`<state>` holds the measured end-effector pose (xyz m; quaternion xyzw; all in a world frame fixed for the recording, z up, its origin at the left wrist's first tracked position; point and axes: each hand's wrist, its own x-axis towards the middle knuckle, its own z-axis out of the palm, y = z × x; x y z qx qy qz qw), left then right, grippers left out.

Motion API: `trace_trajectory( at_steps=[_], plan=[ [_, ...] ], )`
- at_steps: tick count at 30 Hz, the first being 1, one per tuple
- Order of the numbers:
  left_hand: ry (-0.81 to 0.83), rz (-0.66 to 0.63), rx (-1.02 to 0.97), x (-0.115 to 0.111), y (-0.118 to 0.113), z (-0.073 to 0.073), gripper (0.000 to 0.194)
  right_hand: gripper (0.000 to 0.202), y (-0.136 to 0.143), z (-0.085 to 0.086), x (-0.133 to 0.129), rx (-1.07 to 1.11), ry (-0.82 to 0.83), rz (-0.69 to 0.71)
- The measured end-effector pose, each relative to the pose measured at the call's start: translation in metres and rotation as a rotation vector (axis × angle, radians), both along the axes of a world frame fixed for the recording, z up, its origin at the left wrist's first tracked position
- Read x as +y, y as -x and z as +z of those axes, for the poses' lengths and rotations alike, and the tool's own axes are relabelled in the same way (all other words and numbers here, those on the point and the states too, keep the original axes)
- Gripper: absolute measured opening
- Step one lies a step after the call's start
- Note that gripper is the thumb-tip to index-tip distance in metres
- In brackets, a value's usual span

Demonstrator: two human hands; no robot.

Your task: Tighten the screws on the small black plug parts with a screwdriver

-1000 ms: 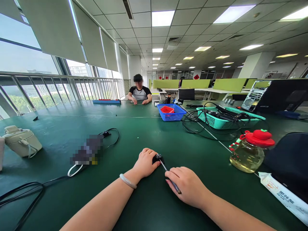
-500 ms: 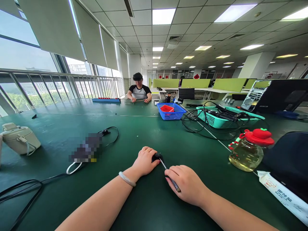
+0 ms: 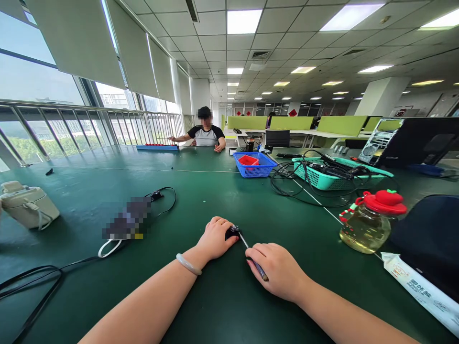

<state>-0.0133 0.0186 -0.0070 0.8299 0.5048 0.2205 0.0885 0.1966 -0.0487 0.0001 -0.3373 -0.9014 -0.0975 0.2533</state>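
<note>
While left hand [image 3: 214, 239] curls its fingers round small black part [image 3: 233, 232], right hand [image 3: 274, 265] grips slim tool [image 3: 261, 272], fingers closed — jar [image 3: 366, 233] at right.

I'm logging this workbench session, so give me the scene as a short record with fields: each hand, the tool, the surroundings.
Left hand: holds a small black part at the green table
Right hand: grips a slim tool, perhaps a screwdriver
Tool tip: at the part; exact contact too small to tell
Far left: cream container
Right side: red-lidded clear jar, white packet
Ahead: blue basket with a red tray; teal basket with black cables
Across table: seated person, one arm stretched toward a blue tray
</note>
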Motion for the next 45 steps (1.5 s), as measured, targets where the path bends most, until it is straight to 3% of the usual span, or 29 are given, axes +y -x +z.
trace_trajectory(
  at_steps=[45],
  plan=[
    [0.005, -0.003, 0.013, 0.0009, 0.0001, -0.0018, 0.03, 0.013, 0.0015, 0.002, -0.0012, -0.049, 0.037, 0.026]
  ],
)
